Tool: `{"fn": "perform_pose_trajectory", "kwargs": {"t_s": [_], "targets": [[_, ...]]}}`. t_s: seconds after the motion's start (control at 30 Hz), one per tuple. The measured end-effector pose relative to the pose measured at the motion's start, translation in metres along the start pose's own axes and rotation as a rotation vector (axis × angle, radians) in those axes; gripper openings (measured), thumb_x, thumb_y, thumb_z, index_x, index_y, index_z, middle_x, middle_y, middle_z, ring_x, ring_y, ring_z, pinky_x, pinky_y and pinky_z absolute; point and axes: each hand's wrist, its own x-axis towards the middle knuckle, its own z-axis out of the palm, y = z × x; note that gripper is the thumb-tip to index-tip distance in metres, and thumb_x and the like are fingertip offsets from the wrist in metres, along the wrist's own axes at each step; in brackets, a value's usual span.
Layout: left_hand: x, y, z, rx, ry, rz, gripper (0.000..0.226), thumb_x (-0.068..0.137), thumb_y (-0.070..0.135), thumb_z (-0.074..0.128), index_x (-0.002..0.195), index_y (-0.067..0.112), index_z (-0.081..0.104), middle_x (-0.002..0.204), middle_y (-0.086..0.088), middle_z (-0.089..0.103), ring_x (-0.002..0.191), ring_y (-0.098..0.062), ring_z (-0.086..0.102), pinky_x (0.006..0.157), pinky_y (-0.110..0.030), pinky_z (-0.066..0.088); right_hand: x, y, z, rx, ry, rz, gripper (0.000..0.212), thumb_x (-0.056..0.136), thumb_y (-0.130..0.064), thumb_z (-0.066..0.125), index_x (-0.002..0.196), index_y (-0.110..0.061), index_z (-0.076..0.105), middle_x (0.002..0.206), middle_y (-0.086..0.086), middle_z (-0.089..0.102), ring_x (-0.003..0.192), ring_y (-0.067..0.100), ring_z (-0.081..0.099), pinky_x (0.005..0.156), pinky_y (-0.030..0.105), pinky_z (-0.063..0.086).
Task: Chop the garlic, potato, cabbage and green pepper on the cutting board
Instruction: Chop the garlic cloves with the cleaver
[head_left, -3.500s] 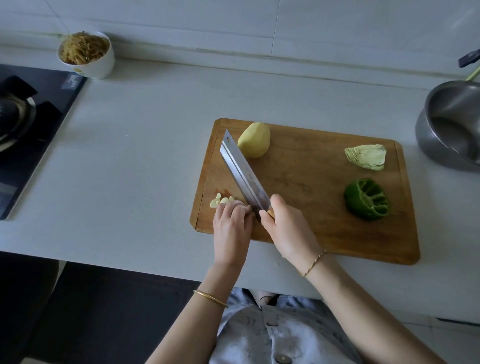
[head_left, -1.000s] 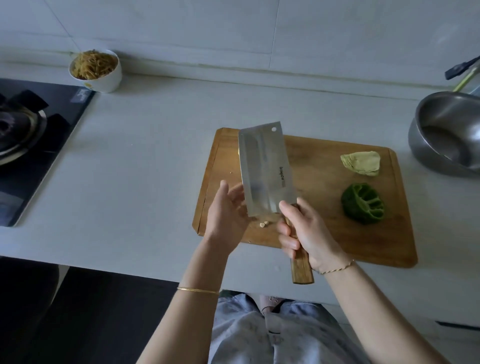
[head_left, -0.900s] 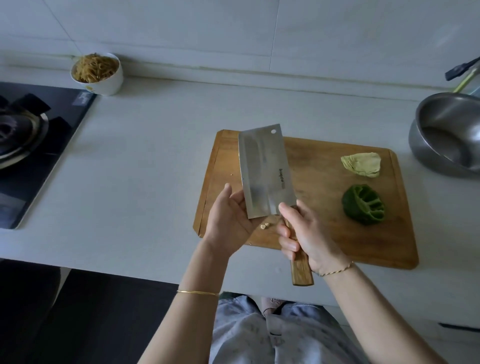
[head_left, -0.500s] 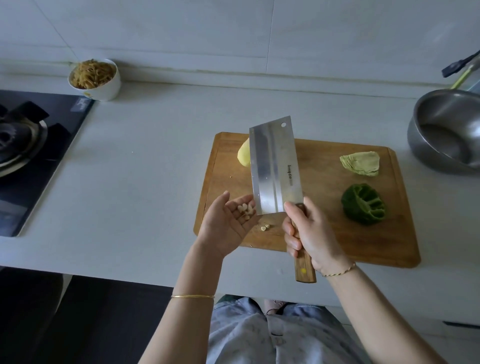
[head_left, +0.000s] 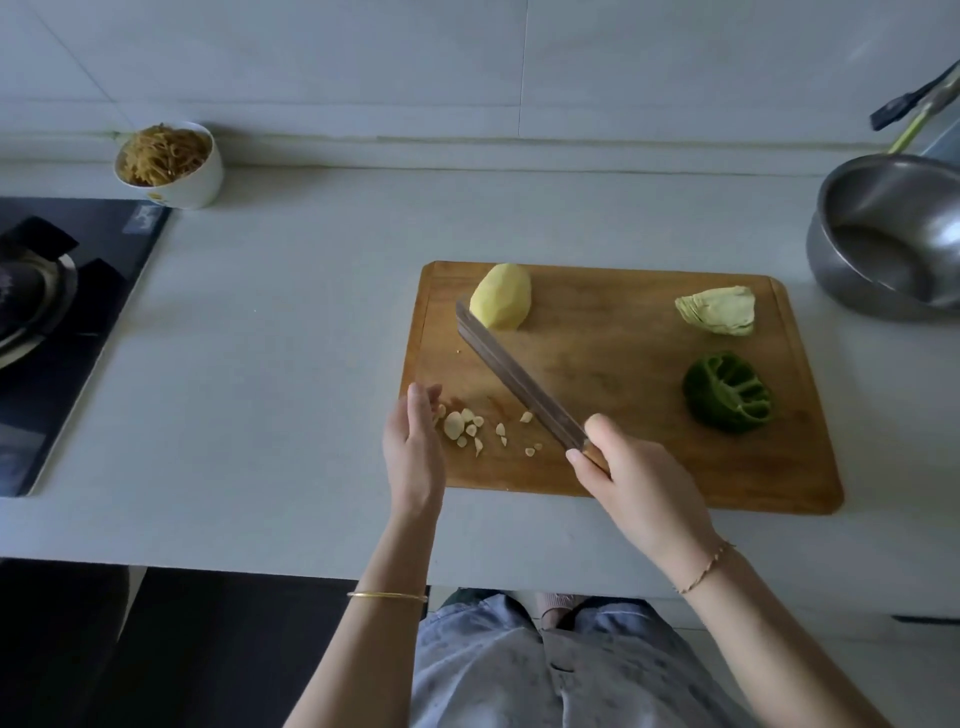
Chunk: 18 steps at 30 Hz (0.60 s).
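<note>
A wooden cutting board (head_left: 613, 374) lies on the counter. Several garlic pieces (head_left: 470, 428) are scattered near its front left corner. A peeled potato (head_left: 501, 296) sits at the back left, a cabbage wedge (head_left: 719, 310) at the back right, and a cored green pepper (head_left: 727, 392) below it. My right hand (head_left: 634, 480) grips the cleaver (head_left: 511, 376) by its wooden handle, blade edge-down and angled toward the potato. My left hand (head_left: 415, 452) stands on edge with straight fingers beside the garlic at the board's left edge.
A white bowl of noodles (head_left: 169, 163) stands at the back left by the wall. A black stove (head_left: 62, 332) with a pan fills the left side. A steel bowl (head_left: 891, 236) sits right of the board, with utensil handles (head_left: 914, 101) behind it.
The cleaver came down from flat in the air to edge-down over the board. The garlic pieces went from my left palm onto the board. My left hand turned onto its edge.
</note>
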Motion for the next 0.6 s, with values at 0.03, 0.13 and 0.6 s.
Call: {"fn": "perform_pose_trajectory", "kwargs": {"t_s": [0.03, 0.13, 0.6], "targets": [[0.0, -0.001, 0.0, -0.017, -0.009, 0.002, 0.044, 0.102, 0.036, 0.034, 0.109, 0.009, 0.068, 0.104, 0.002, 0.069, 0.1, -0.009, 0.063, 0.081, -0.017, 0.047, 0.0, 0.0, 0.002, -0.046, 0.01, -0.011, 0.022, 0.093, -0.027, 0.057, 0.083, -0.014, 0.043, 0.05, -0.004, 0.04, 0.041, 0.015, 0.04, 0.036, 0.022, 0.017], [0.002, -0.003, -0.004, -0.077, -0.056, -0.009, 0.047, 0.103, 0.035, 0.031, 0.112, 0.008, 0.069, 0.109, 0.001, 0.07, 0.101, -0.005, 0.063, 0.085, -0.018, 0.046, 0.0, 0.0, 0.005, -0.096, 0.045, -0.008, 0.02, 0.089, -0.025, 0.062, 0.082, -0.012, 0.047, 0.05, -0.005, 0.042, 0.038, 0.02, 0.041, 0.034, 0.021, 0.014], [0.01, -0.006, -0.013, -0.227, -0.128, -0.032, 0.037, 0.103, 0.028, 0.035, 0.111, 0.013, 0.067, 0.112, -0.003, 0.07, 0.108, -0.01, 0.064, 0.097, -0.028, 0.045, 0.004, -0.028, 0.029, -0.111, 0.052, 0.055, 0.022, 0.09, -0.025, 0.061, 0.081, -0.016, 0.043, 0.052, -0.004, 0.044, 0.039, 0.022, 0.044, 0.033, 0.021, 0.013]]}}
